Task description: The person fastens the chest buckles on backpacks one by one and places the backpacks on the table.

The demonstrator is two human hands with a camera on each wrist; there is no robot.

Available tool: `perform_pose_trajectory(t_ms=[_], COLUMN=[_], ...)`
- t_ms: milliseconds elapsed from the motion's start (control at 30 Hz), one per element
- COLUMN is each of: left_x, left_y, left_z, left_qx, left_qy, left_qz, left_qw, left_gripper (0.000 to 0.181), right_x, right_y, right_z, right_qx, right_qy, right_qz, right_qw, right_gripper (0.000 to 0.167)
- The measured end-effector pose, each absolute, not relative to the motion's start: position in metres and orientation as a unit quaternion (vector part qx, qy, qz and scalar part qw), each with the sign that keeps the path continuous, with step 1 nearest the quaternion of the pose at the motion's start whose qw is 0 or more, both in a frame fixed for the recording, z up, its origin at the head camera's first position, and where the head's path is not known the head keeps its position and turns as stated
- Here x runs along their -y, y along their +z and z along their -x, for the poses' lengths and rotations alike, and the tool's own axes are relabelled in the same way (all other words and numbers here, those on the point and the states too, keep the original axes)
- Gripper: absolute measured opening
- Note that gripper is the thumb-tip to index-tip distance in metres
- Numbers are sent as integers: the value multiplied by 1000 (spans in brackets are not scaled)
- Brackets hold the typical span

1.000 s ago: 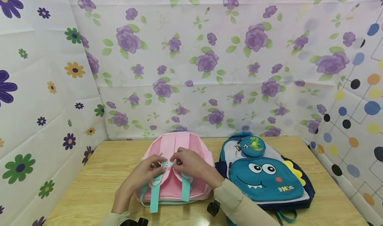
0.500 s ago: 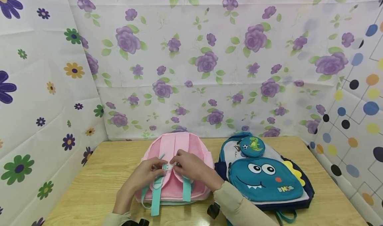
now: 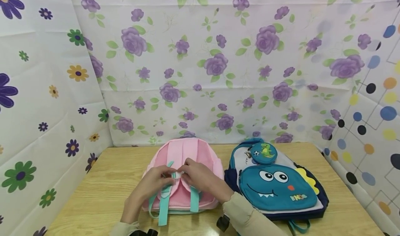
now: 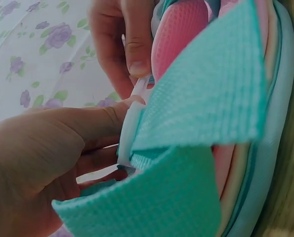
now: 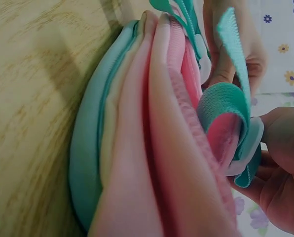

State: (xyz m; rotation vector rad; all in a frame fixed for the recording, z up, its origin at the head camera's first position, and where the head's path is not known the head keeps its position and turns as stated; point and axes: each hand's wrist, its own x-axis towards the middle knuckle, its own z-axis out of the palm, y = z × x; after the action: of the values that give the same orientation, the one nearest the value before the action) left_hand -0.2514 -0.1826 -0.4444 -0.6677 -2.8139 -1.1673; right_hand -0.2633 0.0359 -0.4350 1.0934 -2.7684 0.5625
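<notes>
A pink backpack (image 3: 206,152) lies on the table with its strap side up. Over its middle, both hands meet at a small white plastic buckle (image 3: 177,175) on the teal webbing of the shoulder straps. My left hand (image 3: 153,182) pinches the buckle's left part between thumb and fingers. From the other side, my right hand (image 3: 201,175) pinches the right part. In the left wrist view, a white plastic piece (image 4: 130,131) sits at my left fingertips beside teal webbing (image 4: 206,89). The right wrist view has a white piece (image 5: 253,143) at my right fingertips. Fingers partly hide the buckle.
To the right lies a blue and white dinosaur backpack (image 3: 275,187) with a round teal pouch (image 3: 264,153). Loose teal strap ends (image 3: 164,208) hang over the pink backpack's lower edge. Flowered cloth (image 3: 215,66) stands behind the wooden table (image 3: 93,194).
My hands have drawn slightly closer together, and fingers cover more of the white buckle. The left hand has shifted a little right and down; the left strap end has swung slightly right.
</notes>
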Motion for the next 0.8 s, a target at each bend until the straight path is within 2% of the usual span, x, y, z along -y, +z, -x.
perform_pose_trajectory(t_ms=[167, 333, 800], left_x=[184, 185, 183], left_y=[-443, -443, -444], left_z=[252, 253, 252], left_qx=[903, 897, 890], left_qy=[-373, -377, -389], left_qz=[213, 230, 236], left_qw=[-2, 7, 12], left_gripper=[31, 35, 31], right_x=[-39, -45, -78], right_y=[-437, -434, -422], right_z=[263, 261, 251], right_qx=[909, 904, 887], right_qy=[220, 244, 292], right_qz=[-351, -350, -349], right_qw=[40, 39, 74], right_gripper=[23, 21, 19])
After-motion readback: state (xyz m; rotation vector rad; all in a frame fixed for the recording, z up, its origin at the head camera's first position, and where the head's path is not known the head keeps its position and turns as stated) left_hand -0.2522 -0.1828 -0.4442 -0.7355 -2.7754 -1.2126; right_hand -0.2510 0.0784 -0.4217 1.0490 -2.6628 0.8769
